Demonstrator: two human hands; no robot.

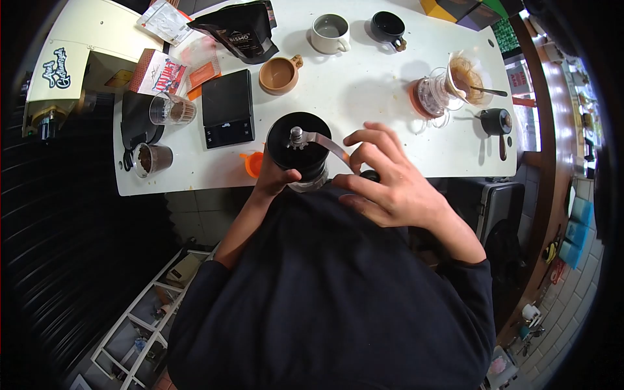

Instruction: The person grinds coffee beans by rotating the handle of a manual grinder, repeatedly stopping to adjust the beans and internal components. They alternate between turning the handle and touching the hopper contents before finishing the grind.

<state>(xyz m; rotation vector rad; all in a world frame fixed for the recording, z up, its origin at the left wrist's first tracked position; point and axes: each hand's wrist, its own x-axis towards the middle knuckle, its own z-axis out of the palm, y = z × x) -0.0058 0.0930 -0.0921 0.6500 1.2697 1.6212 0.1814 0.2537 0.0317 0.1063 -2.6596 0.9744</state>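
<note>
A hand coffee grinder (pixel 279 144) with a black top and a clear lower part stands upright against my body at the table's front edge. My left hand (pixel 274 181) is wrapped round its left side, thumb in front, other fingers mostly hidden. From the centre of the lid a metal crank (pixel 331 145) runs to the right and ends in a black knob (pixel 370 176). My right hand (pixel 390 182) has its curled fingers about that knob, loosely spaced. An orange funnel or cup (pixel 253 164) lies just left of the grinder.
On the white table (pixel 364 104) are a black scale (pixel 227 109), cups of ground coffee (pixel 153 159), a wooden cup (pixel 279 75), a white mug (pixel 330 34) and a black mug (pixel 388 30). A glass dripper set (pixel 431 97) with a paper filter stands right, near a small black pot (pixel 496 121).
</note>
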